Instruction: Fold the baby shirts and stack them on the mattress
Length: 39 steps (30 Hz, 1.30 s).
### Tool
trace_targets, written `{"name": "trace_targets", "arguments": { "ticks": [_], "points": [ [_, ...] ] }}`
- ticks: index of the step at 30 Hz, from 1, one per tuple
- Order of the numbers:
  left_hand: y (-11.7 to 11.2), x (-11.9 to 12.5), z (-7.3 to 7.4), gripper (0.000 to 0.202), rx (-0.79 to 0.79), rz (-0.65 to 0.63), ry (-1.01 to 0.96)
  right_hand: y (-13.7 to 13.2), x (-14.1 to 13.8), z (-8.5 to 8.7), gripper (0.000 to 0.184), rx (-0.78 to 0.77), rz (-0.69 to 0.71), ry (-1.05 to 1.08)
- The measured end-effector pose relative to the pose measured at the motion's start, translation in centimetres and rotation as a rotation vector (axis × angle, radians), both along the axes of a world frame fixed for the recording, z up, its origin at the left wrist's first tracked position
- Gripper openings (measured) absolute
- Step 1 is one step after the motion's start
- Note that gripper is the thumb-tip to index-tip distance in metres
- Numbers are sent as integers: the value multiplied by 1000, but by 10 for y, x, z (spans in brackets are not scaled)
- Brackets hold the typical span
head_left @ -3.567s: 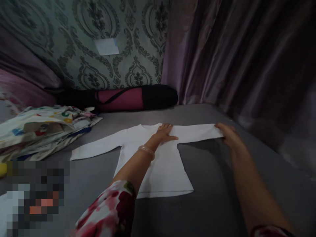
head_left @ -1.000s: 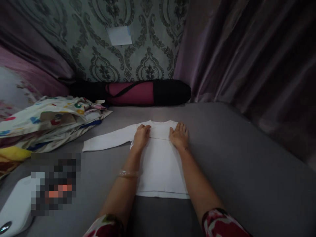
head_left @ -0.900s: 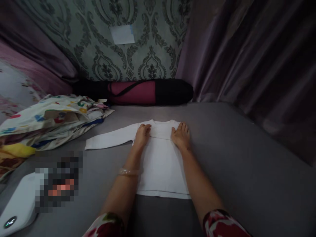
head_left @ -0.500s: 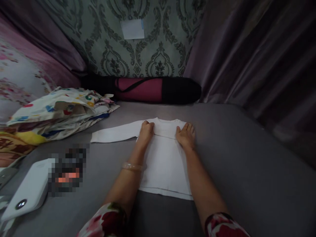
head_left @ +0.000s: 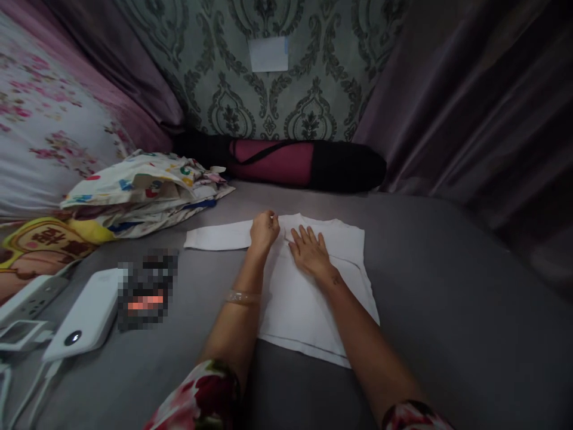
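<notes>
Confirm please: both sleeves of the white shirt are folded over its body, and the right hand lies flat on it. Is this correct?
Not quite. The head view shows only the right sleeve folded over the body of the white shirt; the left sleeve lies stretched out on the grey bed surface, beside the left hand. The right hand does lie flat on the shirt.
</notes>
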<state>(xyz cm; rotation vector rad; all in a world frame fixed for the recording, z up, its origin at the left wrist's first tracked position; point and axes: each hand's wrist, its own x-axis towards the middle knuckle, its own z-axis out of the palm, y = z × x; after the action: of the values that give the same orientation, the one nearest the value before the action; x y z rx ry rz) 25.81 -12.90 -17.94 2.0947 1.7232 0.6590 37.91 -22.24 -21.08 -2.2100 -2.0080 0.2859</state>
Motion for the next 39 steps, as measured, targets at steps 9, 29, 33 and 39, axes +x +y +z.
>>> {"name": "trace_targets", "arguments": {
  "ticks": [9, 29, 33, 39],
  "points": [
    [-4, 3, 11, 31, -15, -42, 16, 7, -8, 8, 61, 141, 66, -1],
    [-13, 32, -12, 46, -25, -425, 124, 13, 19, -6, 59, 49, -57, -56],
    [-24, 39, -12, 43, 15, -475, 135, 10, 26, 1, 58, 96, -120, -16],
    [-33, 38, -9, 40, 16, -566, 186, 5, 36, -11, 65, 105, -511, -68]
  ]
}}
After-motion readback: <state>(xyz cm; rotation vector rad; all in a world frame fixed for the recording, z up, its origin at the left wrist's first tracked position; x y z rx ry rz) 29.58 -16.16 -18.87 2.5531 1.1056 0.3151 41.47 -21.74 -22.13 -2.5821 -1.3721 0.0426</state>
